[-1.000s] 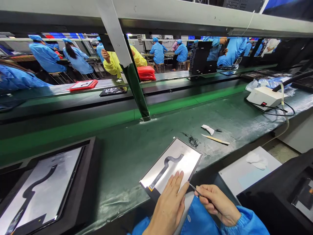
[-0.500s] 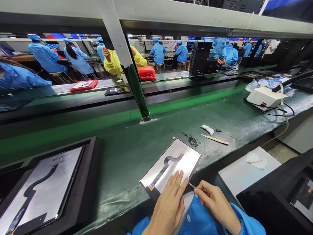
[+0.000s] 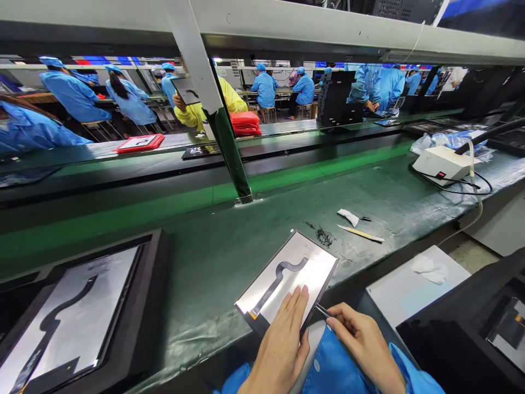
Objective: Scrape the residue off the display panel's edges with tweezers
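My left hand lies flat on the display panel, which overhangs the near edge of the bench; my right hand pinches a slim tool — tweezers perhaps, too small to tell — at the panel's side. Pushed too hard, its tip could slip and scratch the panel.

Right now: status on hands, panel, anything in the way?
Left hand flat on display panel. Right hand pinching slim tool, tip by panel's side edge. Panel ribbon cable up. Black scraps on green bench beyond panel; nothing visible blocking tool.
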A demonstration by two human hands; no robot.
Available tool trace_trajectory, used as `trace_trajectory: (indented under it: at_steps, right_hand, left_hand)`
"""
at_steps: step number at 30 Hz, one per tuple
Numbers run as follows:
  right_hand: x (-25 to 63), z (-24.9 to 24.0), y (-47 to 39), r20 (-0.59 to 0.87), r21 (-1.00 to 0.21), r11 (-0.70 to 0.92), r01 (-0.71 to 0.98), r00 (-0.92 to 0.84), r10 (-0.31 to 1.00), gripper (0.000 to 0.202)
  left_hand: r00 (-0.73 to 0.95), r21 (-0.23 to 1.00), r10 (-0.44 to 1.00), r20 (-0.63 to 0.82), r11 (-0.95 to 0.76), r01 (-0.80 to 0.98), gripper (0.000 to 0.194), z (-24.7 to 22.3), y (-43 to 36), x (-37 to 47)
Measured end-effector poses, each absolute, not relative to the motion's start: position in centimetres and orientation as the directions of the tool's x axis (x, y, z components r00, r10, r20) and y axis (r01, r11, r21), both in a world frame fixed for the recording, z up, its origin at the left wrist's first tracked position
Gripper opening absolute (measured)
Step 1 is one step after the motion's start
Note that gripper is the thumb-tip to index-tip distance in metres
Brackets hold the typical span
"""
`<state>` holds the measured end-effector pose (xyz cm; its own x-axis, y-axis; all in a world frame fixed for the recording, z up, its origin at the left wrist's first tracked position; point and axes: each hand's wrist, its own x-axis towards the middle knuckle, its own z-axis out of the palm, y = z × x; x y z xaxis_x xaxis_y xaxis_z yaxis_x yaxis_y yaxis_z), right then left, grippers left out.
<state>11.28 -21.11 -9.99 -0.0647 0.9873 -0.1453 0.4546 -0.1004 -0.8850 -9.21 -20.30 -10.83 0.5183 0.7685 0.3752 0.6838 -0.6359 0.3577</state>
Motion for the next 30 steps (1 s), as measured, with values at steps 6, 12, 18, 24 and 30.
trace_trajectory:
  at_steps: [6,12,18,24,30]
  right_hand:
    - [11.05,-10.12,-22.03,0.198,-0.749,0.225,0.623,-0.114,0.973,0.029]
    - [10.66,-9.99,-21.78,0.311,-0.646,0.323,0.692,-0.148,0.939,0.033]
    - [10.63,-9.84,-21.81,0.304,-0.626,0.329,0.707,-0.167,0.938,0.034]
    - [10.6,-9.91,-21.96,0.38,-0.476,0.394,0.786,-0.22,0.899,0.034]
    - [10.77,-9.69,-21.57,0.191,-0.659,0.237,0.714,-0.146,0.971,0.032]
  left_hand:
    - [0.513,0.377,0.787,0.343,-0.616,0.691,0.071,-11.01,-20.4,-9.15]
    - [0.513,0.385,0.787,0.341,-0.615,0.688,0.074,-10.95,-20.43,-9.21]
    - [0.511,0.383,0.785,0.349,-0.618,0.687,0.074,-10.86,-20.35,-9.07]
    - [0.514,0.384,0.778,0.36,-0.626,0.678,0.074,-10.99,-20.35,-9.08]
    - [0.516,0.383,0.776,0.362,-0.629,0.677,0.074,-10.9,-20.27,-9.09]
